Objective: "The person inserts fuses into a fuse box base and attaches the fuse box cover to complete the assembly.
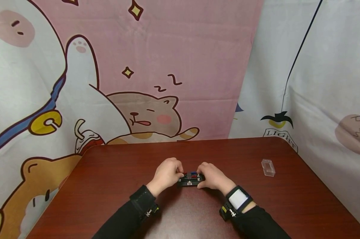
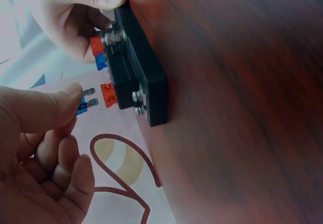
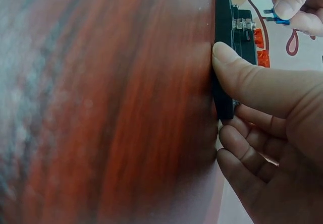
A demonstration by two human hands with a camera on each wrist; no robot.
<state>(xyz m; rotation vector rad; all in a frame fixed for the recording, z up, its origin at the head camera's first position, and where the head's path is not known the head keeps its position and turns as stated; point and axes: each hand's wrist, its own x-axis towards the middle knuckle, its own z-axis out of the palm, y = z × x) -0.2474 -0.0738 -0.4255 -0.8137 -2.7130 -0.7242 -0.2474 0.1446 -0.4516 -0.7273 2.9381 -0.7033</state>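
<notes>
A black fuse block with metal terminal screws lies on the table between the two hands. In the left wrist view, red blade fuses and a blue blade fuse are seated in it. My left hand pinches another blue blade fuse between thumb and index finger. Its two metal prongs point toward the block, just apart from a red fuse. At the block's right end my right hand grips the base, thumb on the near side and other fingers partly hidden behind.
A small clear plastic box sits on the right part of the brown wooden table. Behind the table's far edge hangs a printed cartoon cloth.
</notes>
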